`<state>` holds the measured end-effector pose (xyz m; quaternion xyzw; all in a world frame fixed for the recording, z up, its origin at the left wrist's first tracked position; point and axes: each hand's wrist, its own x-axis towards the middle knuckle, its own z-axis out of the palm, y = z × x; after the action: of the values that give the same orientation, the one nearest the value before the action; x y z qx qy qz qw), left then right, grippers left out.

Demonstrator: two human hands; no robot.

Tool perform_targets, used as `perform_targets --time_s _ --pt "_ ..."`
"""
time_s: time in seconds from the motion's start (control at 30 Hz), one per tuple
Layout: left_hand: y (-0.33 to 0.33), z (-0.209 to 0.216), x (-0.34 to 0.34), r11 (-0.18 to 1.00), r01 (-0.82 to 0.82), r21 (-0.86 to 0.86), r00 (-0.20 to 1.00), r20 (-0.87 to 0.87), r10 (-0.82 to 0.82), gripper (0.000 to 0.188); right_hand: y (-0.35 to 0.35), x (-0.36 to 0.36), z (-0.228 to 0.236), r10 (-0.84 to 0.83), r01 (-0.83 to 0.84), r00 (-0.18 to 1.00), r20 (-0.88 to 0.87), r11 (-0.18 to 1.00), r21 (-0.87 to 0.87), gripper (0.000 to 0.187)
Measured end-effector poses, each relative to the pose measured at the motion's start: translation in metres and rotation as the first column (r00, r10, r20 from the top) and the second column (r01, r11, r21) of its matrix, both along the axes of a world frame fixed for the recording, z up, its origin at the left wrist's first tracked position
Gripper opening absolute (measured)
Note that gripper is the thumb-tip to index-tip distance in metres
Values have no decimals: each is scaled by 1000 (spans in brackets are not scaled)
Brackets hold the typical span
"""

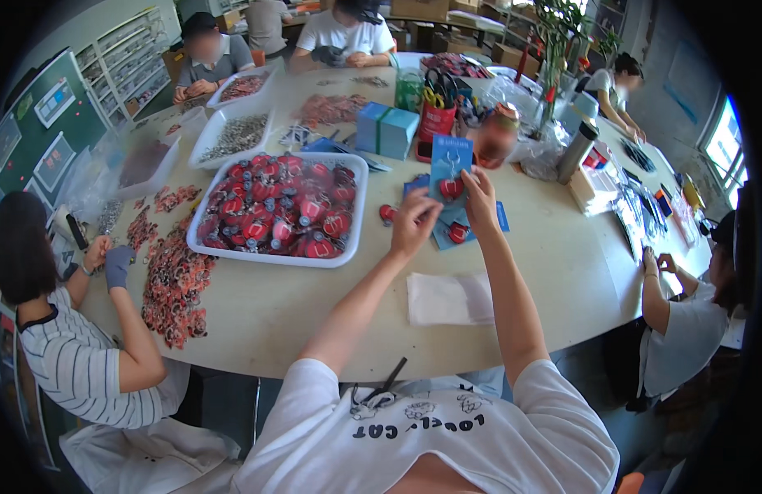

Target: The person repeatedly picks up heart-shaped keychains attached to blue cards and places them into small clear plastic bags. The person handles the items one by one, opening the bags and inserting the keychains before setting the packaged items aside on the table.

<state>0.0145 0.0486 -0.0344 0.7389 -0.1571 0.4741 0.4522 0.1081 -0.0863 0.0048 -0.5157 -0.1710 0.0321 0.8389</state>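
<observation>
Above the table, my right hand (481, 202) grips the right edge of an upright blue backing card (439, 160). A metal ring and clasp show on the card, with a red keychain charm (452, 188) at its lower part. Just left of the card, my left hand (414, 221) is raised with its fingers apart and nothing visible in them. Below the hands lie more blue cards (503, 216), one bearing a red charm (458, 232). A loose red charm (387, 213) rests beside my left hand.
A white tub (358, 239) heaped with red charms stands left of my hands. A folded white cloth (449, 300) lies in front of me. Beyond are a light-blue box (387, 129) and a red pen holder (436, 121). Several people work around the table.
</observation>
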Motion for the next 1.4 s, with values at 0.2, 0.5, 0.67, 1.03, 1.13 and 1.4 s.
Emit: perform_targets --time_s 0.2,0.5,0.67,1.03,1.13,1.4 --pt "-2 43 -10 759 84 -645 979 -90 -185 19 -13 -28 23 57 -56 998 -4 994 93 20" --pt "-20 71 -18 573 212 -792 746 -247 -618 22 -30 -78 45 83 -86 996 -26 990 -114 25" --pt "-20 76 -22 581 105 -807 834 -247 -493 22 -36 -95 50 -247 558 752 611 732 -391 51" --pt "-32 68 -31 634 -70 -770 899 -325 -294 31 -21 -94 49 -17 580 656 755 651 -489 55" --pt "-41 77 -31 697 -92 -711 926 -319 -203 27 -16 -96 43 -61 213 943 327 866 -452 50" --pt "-54 97 -33 281 77 -956 901 -54 -430 33 -32 -79 50 -28 733 290 957 649 -203 33"
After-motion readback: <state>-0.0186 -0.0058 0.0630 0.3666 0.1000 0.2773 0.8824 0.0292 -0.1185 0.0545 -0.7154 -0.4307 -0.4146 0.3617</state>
